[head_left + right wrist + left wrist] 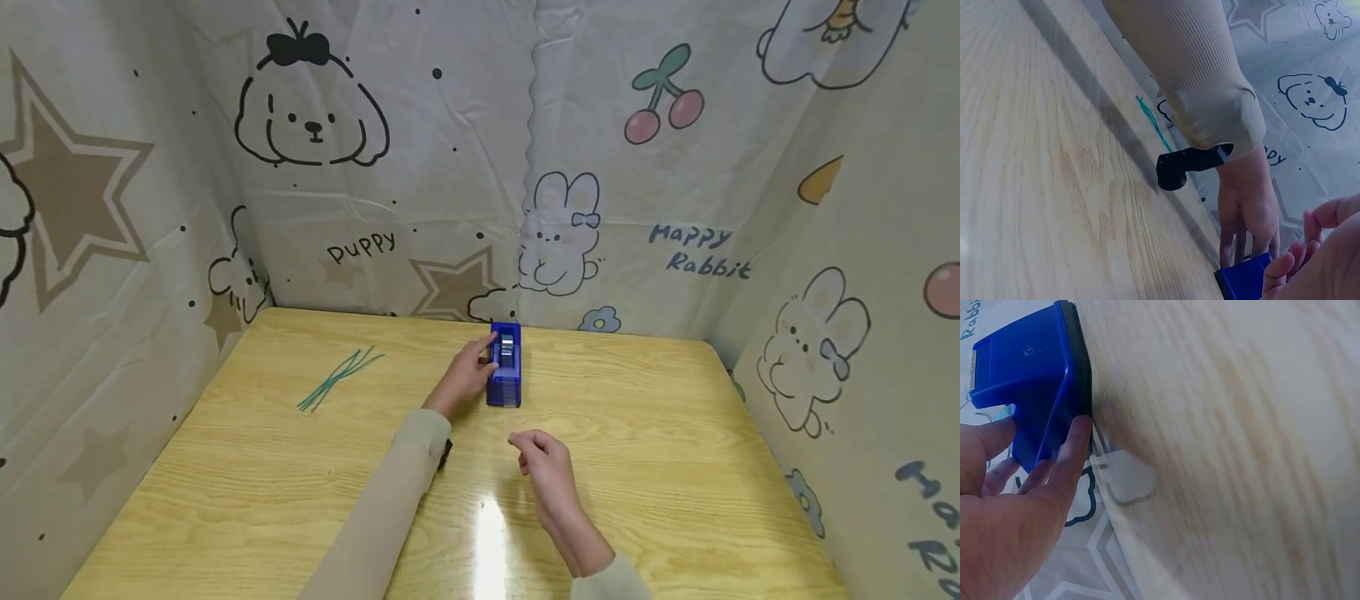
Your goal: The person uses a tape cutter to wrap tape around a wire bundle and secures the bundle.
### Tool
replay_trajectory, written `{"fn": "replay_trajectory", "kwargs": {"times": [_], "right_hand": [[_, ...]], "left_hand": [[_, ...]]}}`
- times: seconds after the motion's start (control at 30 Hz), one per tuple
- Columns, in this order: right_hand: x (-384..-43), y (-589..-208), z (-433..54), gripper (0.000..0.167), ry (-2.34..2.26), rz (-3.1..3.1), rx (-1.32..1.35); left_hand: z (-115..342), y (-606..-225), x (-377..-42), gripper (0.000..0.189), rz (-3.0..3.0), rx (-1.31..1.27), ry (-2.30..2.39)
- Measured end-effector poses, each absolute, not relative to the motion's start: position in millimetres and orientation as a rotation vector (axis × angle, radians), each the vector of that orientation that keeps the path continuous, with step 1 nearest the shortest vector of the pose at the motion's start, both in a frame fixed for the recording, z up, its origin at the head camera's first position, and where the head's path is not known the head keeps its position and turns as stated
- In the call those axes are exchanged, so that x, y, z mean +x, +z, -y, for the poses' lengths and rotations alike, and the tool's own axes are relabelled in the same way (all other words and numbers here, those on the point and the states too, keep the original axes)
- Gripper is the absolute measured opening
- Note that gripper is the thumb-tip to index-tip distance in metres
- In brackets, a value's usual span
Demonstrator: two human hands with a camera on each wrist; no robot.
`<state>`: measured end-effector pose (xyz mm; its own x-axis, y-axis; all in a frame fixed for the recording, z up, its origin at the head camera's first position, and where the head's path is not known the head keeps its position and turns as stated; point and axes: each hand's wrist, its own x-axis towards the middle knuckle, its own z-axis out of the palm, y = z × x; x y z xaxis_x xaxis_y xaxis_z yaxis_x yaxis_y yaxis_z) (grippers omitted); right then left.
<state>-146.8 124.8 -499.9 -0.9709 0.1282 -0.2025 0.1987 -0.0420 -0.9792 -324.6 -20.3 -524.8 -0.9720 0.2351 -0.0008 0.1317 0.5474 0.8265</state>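
A blue tape dispenser (505,392) with a clear roll in it stands upright near the table's back edge. My left hand (463,379) holds it from the left side. In the left wrist view the thumb lies at the notch of the dispenser (1029,369), while other fingers touch its side and dark base. Nearer to me, my right hand (551,475) hovers with loosely curled fingers, apart from the dispenser. I make out nothing between its fingers. In the right wrist view, this hand (1322,262) partly covers the dispenser (1244,278).
Several thin green strands (337,379) lie in a loose bundle on the left of the wooden table (660,467). Printed cloth (450,167) hangs behind and at both sides. A black camera (1175,172) sits at the left cuff.
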Motion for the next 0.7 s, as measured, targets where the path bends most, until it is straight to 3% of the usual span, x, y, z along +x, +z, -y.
{"fn": "replay_trajectory", "kwargs": {"times": [0.7], "right_hand": [[-132, -498, -125, 0.018, -2.209, -2.109, 0.339]], "left_hand": [[22, -524, -325, 0.062, -2.670, 0.358, 1.408]]}}
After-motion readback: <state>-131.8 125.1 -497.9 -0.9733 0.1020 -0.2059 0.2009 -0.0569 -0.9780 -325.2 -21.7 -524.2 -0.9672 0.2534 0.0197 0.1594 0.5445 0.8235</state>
